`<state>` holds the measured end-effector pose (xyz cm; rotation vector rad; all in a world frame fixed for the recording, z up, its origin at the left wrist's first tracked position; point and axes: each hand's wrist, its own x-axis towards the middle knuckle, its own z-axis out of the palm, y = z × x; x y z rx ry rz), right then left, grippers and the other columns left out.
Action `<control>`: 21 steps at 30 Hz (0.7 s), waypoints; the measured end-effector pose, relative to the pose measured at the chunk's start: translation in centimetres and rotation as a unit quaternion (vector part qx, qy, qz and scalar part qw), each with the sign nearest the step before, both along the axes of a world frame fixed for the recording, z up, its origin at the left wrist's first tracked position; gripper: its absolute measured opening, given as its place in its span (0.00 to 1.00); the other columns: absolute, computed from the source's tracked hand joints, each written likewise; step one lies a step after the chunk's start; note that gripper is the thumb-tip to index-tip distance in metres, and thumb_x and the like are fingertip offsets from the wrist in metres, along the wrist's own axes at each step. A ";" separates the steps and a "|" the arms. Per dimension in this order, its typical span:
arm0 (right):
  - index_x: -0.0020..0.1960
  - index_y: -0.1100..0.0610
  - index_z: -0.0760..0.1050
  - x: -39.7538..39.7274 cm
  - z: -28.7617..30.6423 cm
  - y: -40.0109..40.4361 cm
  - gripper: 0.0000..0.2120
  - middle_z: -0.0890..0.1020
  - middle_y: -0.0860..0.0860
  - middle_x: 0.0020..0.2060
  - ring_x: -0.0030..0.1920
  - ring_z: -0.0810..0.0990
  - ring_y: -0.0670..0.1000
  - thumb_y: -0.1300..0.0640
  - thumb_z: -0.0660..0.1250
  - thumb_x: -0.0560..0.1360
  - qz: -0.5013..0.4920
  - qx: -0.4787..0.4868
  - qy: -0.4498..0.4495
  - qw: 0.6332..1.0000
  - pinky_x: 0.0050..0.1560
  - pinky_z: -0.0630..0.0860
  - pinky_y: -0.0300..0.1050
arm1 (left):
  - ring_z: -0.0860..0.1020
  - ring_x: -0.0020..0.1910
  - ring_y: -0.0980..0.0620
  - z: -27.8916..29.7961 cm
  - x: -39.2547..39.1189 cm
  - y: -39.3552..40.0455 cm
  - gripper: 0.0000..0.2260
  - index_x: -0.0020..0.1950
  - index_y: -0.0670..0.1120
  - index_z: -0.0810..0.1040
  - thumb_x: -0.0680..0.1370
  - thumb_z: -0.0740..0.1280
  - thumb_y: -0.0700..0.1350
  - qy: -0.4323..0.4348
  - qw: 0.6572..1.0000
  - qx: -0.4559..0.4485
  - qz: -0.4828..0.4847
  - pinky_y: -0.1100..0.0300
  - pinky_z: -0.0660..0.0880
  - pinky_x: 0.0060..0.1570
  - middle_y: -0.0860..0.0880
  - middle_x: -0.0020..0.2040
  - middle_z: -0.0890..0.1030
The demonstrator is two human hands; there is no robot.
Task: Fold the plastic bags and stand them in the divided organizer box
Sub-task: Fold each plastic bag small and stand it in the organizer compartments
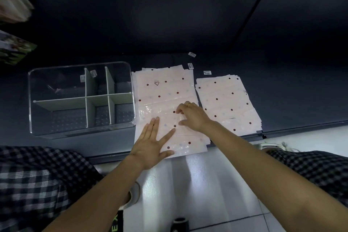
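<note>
A dark surface (169, 24) is filling the far half of the view, its near edge running above a pale tiled floor (197, 184). On its left part a clear organizer box (37, 103) is standing, its white dividers (88, 98) splitting it into six compartments; all six are showing only the box bottom. Just right of the box, a stack of pale plastic bags with dark dots (165, 88) is lying flat, its near edge overhanging the edge of the surface. A second stack of dotted bags (226, 100) is lying just to the right of the first, fanned slightly at its near corner.

The left hand (152, 143) is resting flat on the near part of the middle stack, fingers straight and spread, palm down, so its grip is spread and pressing rather than grasping. The right hand (192, 115) is lying on the same stack, farther and to the right, its fingers curled and pinching a wrinkled portion of the top bag's film; a ring is showing on one finger. Three small white labels (192, 54) are lying on the surface beyond the stacks. Checked fabric (28, 184) is covering the person's legs at the near left and near right.
</note>
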<state>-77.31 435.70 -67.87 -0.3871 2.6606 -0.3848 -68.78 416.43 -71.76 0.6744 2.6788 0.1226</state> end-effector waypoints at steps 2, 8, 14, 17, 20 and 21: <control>0.61 0.55 0.69 -0.9 0.2 -0.2 0.19 0.76 0.53 0.57 0.62 0.68 0.54 0.53 0.70 0.73 -0.001 0.020 -0.044 0.999 0.58 0.66 0.47 | 0.24 0.70 0.44 -0.1 0.0 -0.1 0.32 0.69 0.64 0.27 0.75 0.44 0.70 -0.008 1.000 0.000 -0.002 0.52 0.30 0.72 0.40 0.71 0.25; 0.58 0.56 0.72 -1.7 0.9 -0.5 0.14 0.73 0.53 0.54 0.59 0.65 0.53 0.53 0.66 0.75 0.035 0.051 -0.105 0.993 0.54 0.67 0.46 | 0.29 0.73 0.47 1.1 -0.4 -0.1 0.32 0.76 0.61 0.42 0.77 0.52 0.67 -0.065 0.995 0.062 0.032 0.54 0.32 0.72 0.43 0.75 0.30; 0.46 0.53 0.70 0.4 4.7 0.6 0.06 0.76 0.48 0.44 0.44 0.76 0.48 0.55 0.67 0.76 -0.180 -0.253 -0.198 0.930 0.45 0.72 0.43 | 0.64 0.69 0.52 5.9 0.1 0.9 0.24 0.70 0.48 0.68 0.76 0.69 0.46 0.051 0.850 0.414 0.321 0.61 0.61 0.67 0.50 0.69 0.68; 0.57 0.57 0.74 2.3 6.4 0.1 0.10 0.82 0.56 0.52 0.50 0.81 0.56 0.58 0.68 0.75 -0.284 -0.438 -0.275 0.808 0.56 0.77 0.54 | 0.75 0.56 0.52 8.5 -0.7 1.5 0.21 0.66 0.45 0.71 0.75 0.70 0.45 -0.133 0.683 0.541 0.473 0.61 0.69 0.58 0.50 0.57 0.77; 0.61 0.59 0.73 4.2 7.5 -1.4 0.14 0.82 0.58 0.53 0.51 0.82 0.57 0.59 0.67 0.76 -0.304 -0.512 -0.291 0.749 0.56 0.77 0.55 | 0.80 0.43 0.51 10.3 -0.9 0.9 0.05 0.50 0.41 0.80 0.76 0.69 0.41 -0.259 0.582 0.606 0.476 0.62 0.77 0.48 0.48 0.42 0.83; 0.61 0.59 0.73 4.7 7.9 -2.0 0.14 0.83 0.57 0.52 0.50 0.82 0.57 0.59 0.67 0.76 -0.304 -0.524 -0.289 0.741 0.54 0.78 0.54 | 0.81 0.40 0.52 10.8 -0.8 0.4 0.03 0.46 0.40 0.81 0.76 0.68 0.39 -0.267 0.584 0.607 0.468 0.64 0.78 0.44 0.47 0.39 0.83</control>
